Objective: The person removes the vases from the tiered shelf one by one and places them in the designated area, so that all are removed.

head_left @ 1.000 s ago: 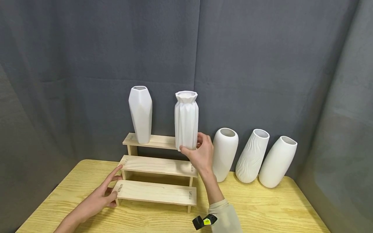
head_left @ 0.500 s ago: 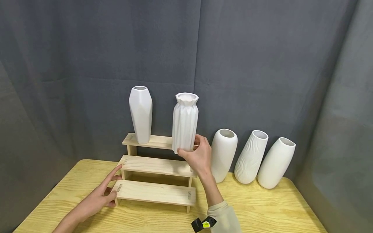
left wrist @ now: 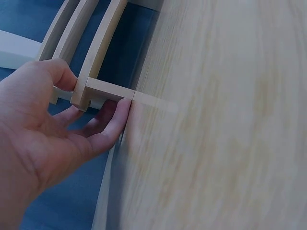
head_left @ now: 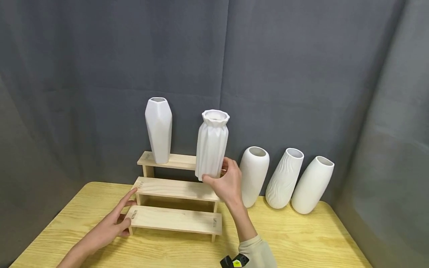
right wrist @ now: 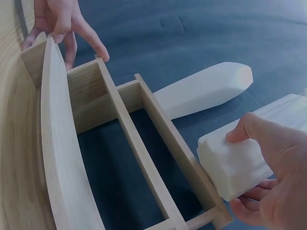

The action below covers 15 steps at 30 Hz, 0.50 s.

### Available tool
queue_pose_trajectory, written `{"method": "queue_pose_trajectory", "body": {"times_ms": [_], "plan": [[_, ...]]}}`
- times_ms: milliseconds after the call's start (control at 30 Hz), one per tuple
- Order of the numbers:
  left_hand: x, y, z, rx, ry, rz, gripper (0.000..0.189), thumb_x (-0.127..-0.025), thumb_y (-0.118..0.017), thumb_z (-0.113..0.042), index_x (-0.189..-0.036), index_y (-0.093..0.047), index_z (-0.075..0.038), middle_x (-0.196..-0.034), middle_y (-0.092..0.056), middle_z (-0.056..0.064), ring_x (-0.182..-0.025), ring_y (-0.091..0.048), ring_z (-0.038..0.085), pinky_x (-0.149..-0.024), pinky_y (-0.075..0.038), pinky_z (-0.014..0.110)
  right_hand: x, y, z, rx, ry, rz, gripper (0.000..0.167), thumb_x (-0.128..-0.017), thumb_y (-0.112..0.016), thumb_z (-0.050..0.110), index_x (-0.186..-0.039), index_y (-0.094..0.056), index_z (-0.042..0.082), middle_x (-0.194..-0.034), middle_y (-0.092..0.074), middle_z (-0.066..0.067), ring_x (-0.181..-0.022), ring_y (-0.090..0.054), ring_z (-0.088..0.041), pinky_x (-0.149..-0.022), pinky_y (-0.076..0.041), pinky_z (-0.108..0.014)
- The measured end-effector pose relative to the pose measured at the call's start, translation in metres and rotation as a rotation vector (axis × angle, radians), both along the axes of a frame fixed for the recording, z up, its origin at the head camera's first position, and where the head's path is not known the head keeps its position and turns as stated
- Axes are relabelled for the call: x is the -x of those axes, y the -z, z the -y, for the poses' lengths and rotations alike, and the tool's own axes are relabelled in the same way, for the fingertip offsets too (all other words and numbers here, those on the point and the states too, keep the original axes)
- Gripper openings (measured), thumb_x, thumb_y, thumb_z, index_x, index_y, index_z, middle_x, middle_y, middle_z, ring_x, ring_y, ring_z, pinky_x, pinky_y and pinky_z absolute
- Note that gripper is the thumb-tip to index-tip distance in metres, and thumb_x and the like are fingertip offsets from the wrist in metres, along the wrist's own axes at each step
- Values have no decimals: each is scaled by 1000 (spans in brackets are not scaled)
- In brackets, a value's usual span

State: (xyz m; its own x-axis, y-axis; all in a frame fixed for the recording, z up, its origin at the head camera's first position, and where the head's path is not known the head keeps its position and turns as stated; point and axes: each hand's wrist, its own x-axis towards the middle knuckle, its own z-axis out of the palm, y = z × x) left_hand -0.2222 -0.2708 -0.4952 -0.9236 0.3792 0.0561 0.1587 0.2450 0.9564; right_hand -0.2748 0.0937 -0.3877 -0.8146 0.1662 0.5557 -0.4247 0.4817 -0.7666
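Observation:
My right hand grips the lower part of a white pleated vase with a ruffled rim, thumb in front and fingers round the right side. The vase leans slightly and overlaps the right end of the top step; in the right wrist view its base is close to that step's edge, and I cannot tell whether they touch. My left hand holds the left end of a three-step wooden stand. Its index finger reaches the middle step, and its thumb lies at the bottom step's corner.
A white faceted vase stands upright at the top step's left. Right of the stand, a smooth vase, a wavy-patterned vase and another plain vase stand at the back of the wooden table. A grey curtain hangs behind.
The pleated vase has come slightly down and tilted, with its base shifted left, carried by my right hand. My left hand keeps its hold on the stand. The view has shifted a little.

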Motion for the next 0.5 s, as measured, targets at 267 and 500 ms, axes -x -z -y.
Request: {"method": "queue_pose_trajectory", "body": {"times_ms": [267, 500], "plan": [[0, -1, 0, 2, 19, -22, 87, -102, -44, 5, -163, -6, -43, -155, -17, 21, -85, -51, 34, -62, -54, 41, -22, -3, -6, 56, -49, -2, 58, -63, -91, 15, -115, -67, 4, -101, -61, -5, -86, -62, -20, -80, -57, -46], [-1, -2, -4, -7, 12, -44, 88, -100, -44, 8, -164, -6, -40, -154, -19, 24, -85, -53, 34, -58, -54, 41, -39, 0, -23, 1, -4, 18, 62, -63, -91, 17, -117, -64, 4, -99, -63, -3, -89, -62, -22, -78, -55, -40]]}}
